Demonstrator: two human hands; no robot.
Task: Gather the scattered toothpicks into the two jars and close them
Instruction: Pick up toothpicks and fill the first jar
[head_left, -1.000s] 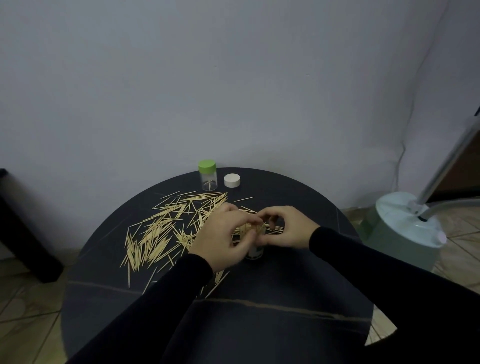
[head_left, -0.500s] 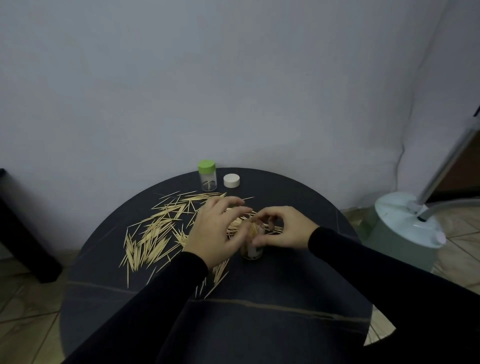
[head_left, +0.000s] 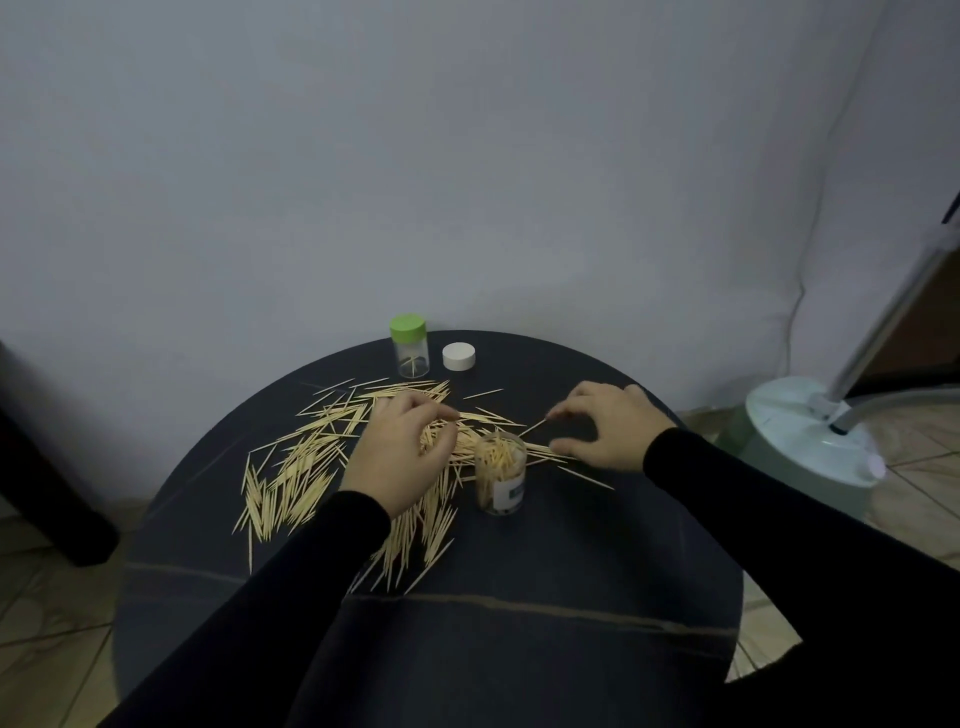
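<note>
**Hands parted from the open jar, both now down among the toothpicks**

Both hands are set on the round dark table (head_left: 519, 649). The left hand (head_left: 400, 457) is laid over the thick of the scattered toothpicks (head_left: 306, 462), fingers curled down into them; whether any are actually gripped cannot be told, since the fingertips are hidden under the hand. The right hand (head_left: 602, 431) is spread in a claw over the few sticks to the right of the open jar (head_left: 501, 480), and one toothpick appears to be touched at the index fingertip (the contact is too small to confirm a pinch). Both forearms are covered by black sleeves.

Half a second earlier the two hands were closed in around the open jar, the right one holding it; now it stands alone and upright between them, partly filled with toothpicks. The left hand has been moved back over the pile, the right one out to the right.

A white label is seen on the open jar's lower wall, but its print is too blurred to be read. At the table's far edge stands the second jar (head_left: 410, 353), capped in green, with only a few sticks visible inside, and a white lid (head_left: 459, 356) lies just beside it. A pale green appliance base (head_left: 810, 441) is cut off at the right edge.
</note>
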